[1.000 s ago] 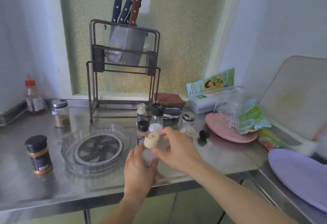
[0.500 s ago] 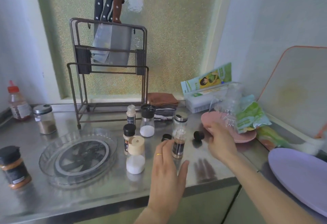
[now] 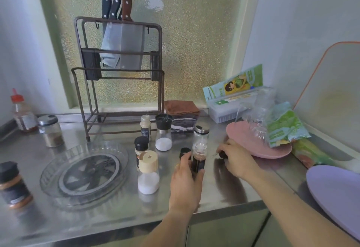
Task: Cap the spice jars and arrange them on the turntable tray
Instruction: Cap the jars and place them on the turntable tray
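Observation:
My left hand [image 3: 185, 184] grips an uncapped glass jar of dark spice [image 3: 199, 158] that stands on the steel counter. To its right, my right hand [image 3: 236, 159] pinches a small black cap [image 3: 222, 155] lying on the counter. A second black cap [image 3: 185, 151] lies just behind my left fingers. A cork-topped salt jar [image 3: 148, 172] stands left of my hand. Behind it are a black-capped jar [image 3: 141, 149], a salt grinder [image 3: 163, 132], a slim bottle [image 3: 145, 125] and a silver-lidded jar [image 3: 201, 133]. The clear turntable tray [image 3: 54, 176] sits at the left, with no jars on it.
A knife rack [image 3: 120, 75] stands at the back. A silver-lidded jar [image 3: 51, 130] and a red-capped bottle [image 3: 22, 114] are far left, a dark jar [image 3: 13, 186] front left. A pink plate [image 3: 245, 143] with bags, a purple plate [image 3: 337, 194] and folded cloths [image 3: 182, 116] lie to the right.
My hands left the cork-topped jar standing on the counter. My left hand then closed round the dark spice jar, and my right hand reached right and came down on the black cap.

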### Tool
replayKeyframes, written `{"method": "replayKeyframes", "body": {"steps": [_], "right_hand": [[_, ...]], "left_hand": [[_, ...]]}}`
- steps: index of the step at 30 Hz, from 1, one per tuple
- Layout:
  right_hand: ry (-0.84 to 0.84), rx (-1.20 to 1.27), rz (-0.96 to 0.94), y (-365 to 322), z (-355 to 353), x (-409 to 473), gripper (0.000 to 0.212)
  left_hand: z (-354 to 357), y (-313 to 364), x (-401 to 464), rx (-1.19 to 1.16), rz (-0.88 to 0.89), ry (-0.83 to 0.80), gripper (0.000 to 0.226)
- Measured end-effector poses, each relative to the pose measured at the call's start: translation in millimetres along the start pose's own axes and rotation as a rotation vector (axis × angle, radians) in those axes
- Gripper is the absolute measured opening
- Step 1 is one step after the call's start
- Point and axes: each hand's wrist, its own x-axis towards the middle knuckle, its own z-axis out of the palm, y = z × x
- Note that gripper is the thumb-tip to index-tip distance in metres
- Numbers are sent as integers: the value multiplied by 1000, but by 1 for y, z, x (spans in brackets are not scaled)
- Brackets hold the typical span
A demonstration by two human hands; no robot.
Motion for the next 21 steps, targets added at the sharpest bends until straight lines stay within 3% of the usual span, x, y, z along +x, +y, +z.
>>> {"method": "replayKeyframes", "body": {"steps": [5, 8, 13, 21], "right_hand": [[245, 647, 114, -23, -34, -15, 32], [218, 936, 32, -46, -60, -32, 37], [80, 718, -128, -65, -64, -43, 39], [-2, 506, -89, -68, -64, -38, 37]], "left_hand": [[0, -1, 0, 38, 19, -20, 38], [-1, -2, -5, 19, 45, -5, 36], [-2, -2, -14, -19, 84, -48, 31], [-6, -3, -14, -66, 73, -75, 26]]}}
